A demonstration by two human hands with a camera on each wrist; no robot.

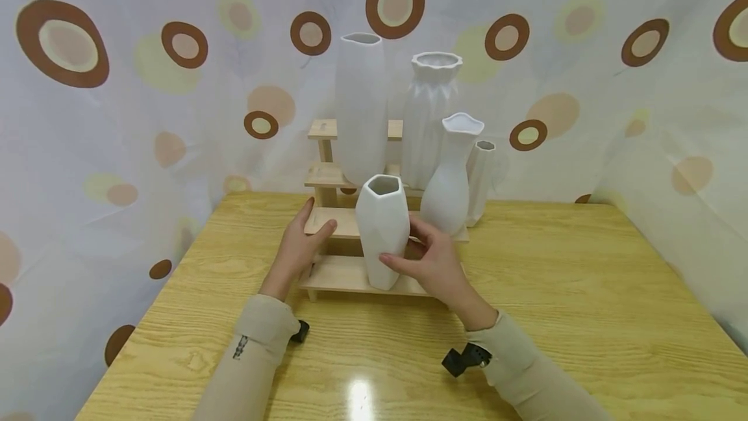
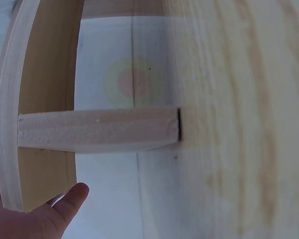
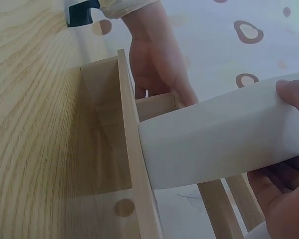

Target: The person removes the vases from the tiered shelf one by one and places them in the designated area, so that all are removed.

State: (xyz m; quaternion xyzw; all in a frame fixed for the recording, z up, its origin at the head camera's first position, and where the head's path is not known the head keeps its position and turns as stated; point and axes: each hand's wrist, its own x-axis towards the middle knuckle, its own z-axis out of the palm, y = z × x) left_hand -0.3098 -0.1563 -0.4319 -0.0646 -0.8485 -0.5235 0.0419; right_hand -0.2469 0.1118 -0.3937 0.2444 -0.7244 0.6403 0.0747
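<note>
My right hand (image 1: 435, 265) grips a white faceted vase (image 1: 381, 226) with a five-sided mouth, thumb at the front and fingers along its right side. The vase stands upright, its base on the lowest step of a stepped wooden stand (image 1: 336, 273); the right wrist view shows that base (image 3: 189, 144) against the board. My left hand (image 1: 295, 249) holds the left end of the second step, thumb over the board. In the left wrist view the thumb (image 2: 72, 199) shows beside a board's end. The other left fingers are partly hidden.
Behind stand a tall smooth vase (image 1: 361, 109), a pleated vase (image 1: 429, 122) with a scalloped rim and a flared-mouth vase (image 1: 448, 193). A slim ribbed vase (image 1: 480, 180) is at the right. The wooden table (image 1: 555, 291) backs onto a patterned cloth (image 1: 204, 102).
</note>
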